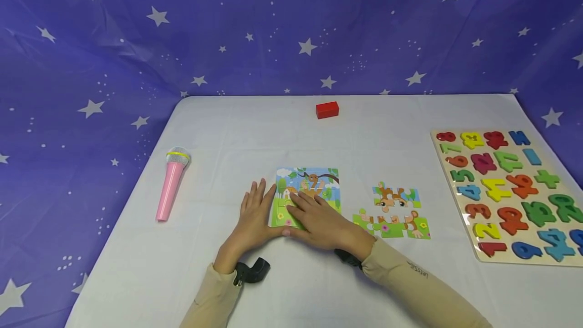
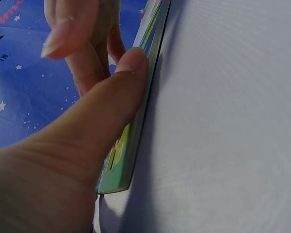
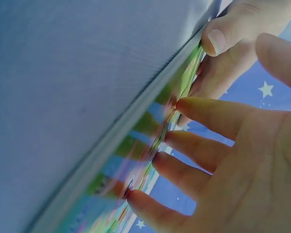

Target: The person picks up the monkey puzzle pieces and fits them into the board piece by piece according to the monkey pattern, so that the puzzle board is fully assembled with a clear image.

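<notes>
A picture puzzle board (image 1: 283,182) with a brightly coloured animal scene lies flat on the white table. My left hand (image 1: 251,224) is beside its left edge, fingers straight and pointing away. Its thumb (image 2: 111,92) touches the near edge of the board in the left wrist view. Spread over the puzzle is my right hand (image 1: 322,222), whose fingertips (image 3: 172,138) rest on the pieces while covering part of the picture. The two thumbs meet at the near edge. Just right of the board lie several joined monkey puzzle pieces (image 1: 387,200), with more pieces (image 1: 392,230) nearer me.
On the left lies a pink toy microphone (image 1: 170,189). A red block (image 1: 327,110) sits near the table's far edge. A wooden number board (image 1: 509,259) with coloured figures takes up the right side. Purple star-patterned cloth (image 1: 273,29) hangs behind the table.
</notes>
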`<state>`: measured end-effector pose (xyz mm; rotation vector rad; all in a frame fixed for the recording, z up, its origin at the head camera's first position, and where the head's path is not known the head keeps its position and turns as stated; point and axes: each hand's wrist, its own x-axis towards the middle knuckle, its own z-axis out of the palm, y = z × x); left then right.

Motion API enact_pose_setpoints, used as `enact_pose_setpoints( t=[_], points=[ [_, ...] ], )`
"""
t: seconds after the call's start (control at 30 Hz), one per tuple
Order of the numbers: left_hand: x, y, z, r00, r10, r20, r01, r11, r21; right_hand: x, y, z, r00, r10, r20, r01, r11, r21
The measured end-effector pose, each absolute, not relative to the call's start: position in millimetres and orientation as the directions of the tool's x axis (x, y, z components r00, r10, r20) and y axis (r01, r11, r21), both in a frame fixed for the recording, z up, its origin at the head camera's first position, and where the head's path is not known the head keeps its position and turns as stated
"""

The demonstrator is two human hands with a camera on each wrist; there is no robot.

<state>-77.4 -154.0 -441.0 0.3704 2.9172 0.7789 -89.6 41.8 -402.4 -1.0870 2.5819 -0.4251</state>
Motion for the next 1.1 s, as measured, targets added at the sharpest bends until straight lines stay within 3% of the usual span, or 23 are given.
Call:
enact_pose_setpoints(
  t=[0.23, 0.6, 1.1],
  points=[
    [-76.6, -154.1, -440.8, -0.965, 0.263, -0.026, 0.214, 0.836, 0.506, -90.6, 42.9, -404.6, -0.662, -0.733, -0.153, -0.634, 0.658, -0.407],
    [-77.4, -154.2, -441.7, -0.965, 0.258, -0.04, 0.204, 0.841, 0.501, -94.1, 44.5, -405.0, -0.68, -0.733, -0.019, -0.656, 0.62, -0.43],
    [-76.9, -152.5, -441.1, -0.97, 0.239, -0.052, 0.174, 0.826, 0.536, -117.4, 92.3, -396.0, -0.789, -0.606, 0.102, -0.584, 0.686, -0.434]
  ],
)
